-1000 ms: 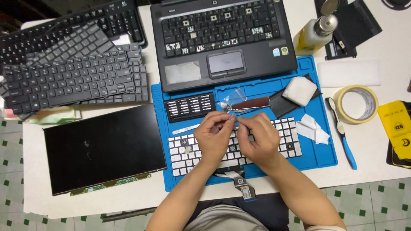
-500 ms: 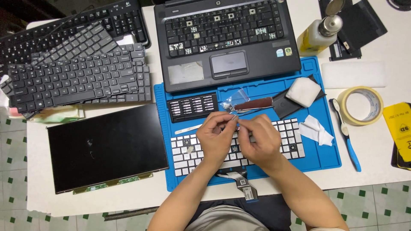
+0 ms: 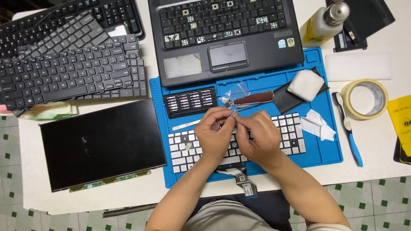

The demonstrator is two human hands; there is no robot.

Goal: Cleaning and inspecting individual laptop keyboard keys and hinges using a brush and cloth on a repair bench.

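Both hands meet over a white keyboard (image 3: 289, 134) that lies on a blue work mat (image 3: 325, 152). My left hand (image 3: 214, 134) and my right hand (image 3: 257, 137) pinch a thin metal tool (image 3: 234, 113) and something tiny between the fingertips; what the small piece is I cannot tell. A ribbon cable (image 3: 242, 179) hangs from the keyboard's near edge.
An open black laptop (image 3: 222, 38) with several keys missing sits behind the mat. Black keyboards (image 3: 68, 68) are stacked at left, a bare screen panel (image 3: 102, 143) below them. A bit case (image 3: 190, 102), white cloths (image 3: 305, 84), tape roll (image 3: 364, 99), blue brush (image 3: 351, 137) and bottle (image 3: 321, 23) lie around.
The view has shifted slightly. My hands stay together over the white keyboard with only small finger movements.
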